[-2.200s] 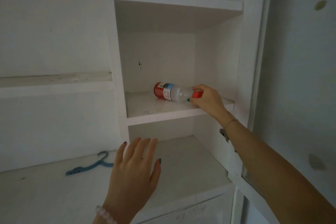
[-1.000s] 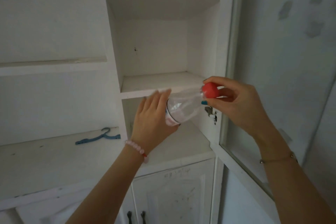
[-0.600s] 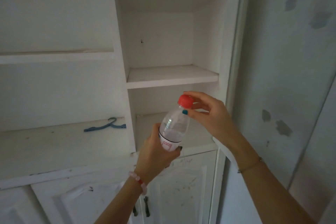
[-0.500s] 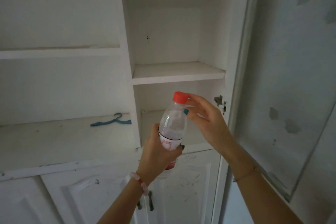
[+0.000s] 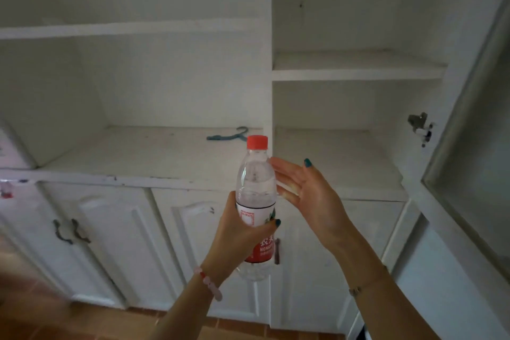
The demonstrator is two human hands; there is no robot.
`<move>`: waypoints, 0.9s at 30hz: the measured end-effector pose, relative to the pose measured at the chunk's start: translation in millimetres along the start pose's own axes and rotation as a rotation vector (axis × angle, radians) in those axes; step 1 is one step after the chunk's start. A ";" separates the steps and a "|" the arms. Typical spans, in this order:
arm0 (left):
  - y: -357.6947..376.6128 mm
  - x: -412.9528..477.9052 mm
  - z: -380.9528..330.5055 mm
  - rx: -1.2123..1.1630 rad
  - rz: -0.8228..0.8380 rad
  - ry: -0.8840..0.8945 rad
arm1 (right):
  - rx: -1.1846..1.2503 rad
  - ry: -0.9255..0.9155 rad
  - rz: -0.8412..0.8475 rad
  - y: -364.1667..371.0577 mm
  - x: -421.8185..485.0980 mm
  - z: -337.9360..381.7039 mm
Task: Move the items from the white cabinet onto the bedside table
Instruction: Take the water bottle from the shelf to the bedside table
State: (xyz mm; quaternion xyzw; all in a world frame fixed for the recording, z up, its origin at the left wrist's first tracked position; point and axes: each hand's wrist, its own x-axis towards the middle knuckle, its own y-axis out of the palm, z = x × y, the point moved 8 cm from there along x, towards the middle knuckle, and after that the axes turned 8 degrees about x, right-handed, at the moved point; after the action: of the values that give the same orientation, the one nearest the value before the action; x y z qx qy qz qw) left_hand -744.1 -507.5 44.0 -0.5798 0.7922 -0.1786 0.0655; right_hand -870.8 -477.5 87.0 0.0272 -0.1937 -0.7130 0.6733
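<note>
A clear plastic water bottle (image 5: 256, 182) with a red cap and a red-and-white label stands upright in the air in front of the white cabinet (image 5: 154, 179). My left hand (image 5: 234, 232) grips it around the label, fingers curled round the body. Just to the bottle's right is my right hand (image 5: 306, 199), fingers straight and spread, palm facing the bottle and holding nothing. The bedside table is not in view.
A blue clothes hanger (image 5: 229, 136) lies on the wide cabinet shelf behind the bottle. An open glass cabinet door (image 5: 469, 163) stands at the right, with its hinge (image 5: 419, 125) on the side panel. Closed lower doors with dark handles (image 5: 69, 230) sit below; brown floor tiles lie underneath.
My right hand has let go of the red cap and opened beside the bottle. The bottle now rests in my left hand alone, and the view has swung down and away from the cabinet.
</note>
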 end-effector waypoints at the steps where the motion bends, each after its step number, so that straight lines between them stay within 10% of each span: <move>1: -9.3 -6.1 7.2 -0.006 -0.014 -0.020 | 0.004 0.016 0.023 10.3 -0.3 -7.1; 27: -388.1 -312.4 153.7 -0.040 -0.670 -0.249 | 0.190 0.377 0.732 470.3 -112.3 -175.3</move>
State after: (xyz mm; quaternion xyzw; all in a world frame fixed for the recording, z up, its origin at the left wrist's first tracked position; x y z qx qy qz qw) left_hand -249.2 -347.4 8.5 -0.8258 0.5476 -0.1026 0.0880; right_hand -361.4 -419.2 47.3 0.1486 -0.1286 -0.3884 0.9003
